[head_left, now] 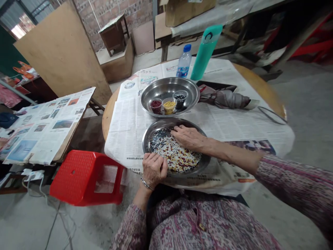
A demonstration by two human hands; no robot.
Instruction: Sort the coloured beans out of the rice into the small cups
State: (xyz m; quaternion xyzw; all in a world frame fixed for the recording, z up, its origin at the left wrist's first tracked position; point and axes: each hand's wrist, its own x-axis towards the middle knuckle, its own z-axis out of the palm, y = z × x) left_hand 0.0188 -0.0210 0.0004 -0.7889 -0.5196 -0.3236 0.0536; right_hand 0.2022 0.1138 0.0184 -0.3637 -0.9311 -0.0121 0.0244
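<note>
A round steel tray (148, 137) near me holds a heap of mixed white, red, yellow and black grains (177, 156). My left hand (154, 168) rests on the tray's near rim, fingers curled in a pinch over the grains. My right hand (188, 136) lies over the far side of the heap, fingertips bunched and touching the grains. Behind it a second steel tray (191, 88) carries three small cups: red beans (156, 105), yellow beans (169, 106) and black beans (180, 99).
Newspaper (125, 121) covers the round table. A water bottle (184, 61), a teal flask (205, 50) and a folded grey umbrella (225, 99) lie at the back. A red plastic stool (87, 177) stands left, beside a newspaper-covered side table (44, 128).
</note>
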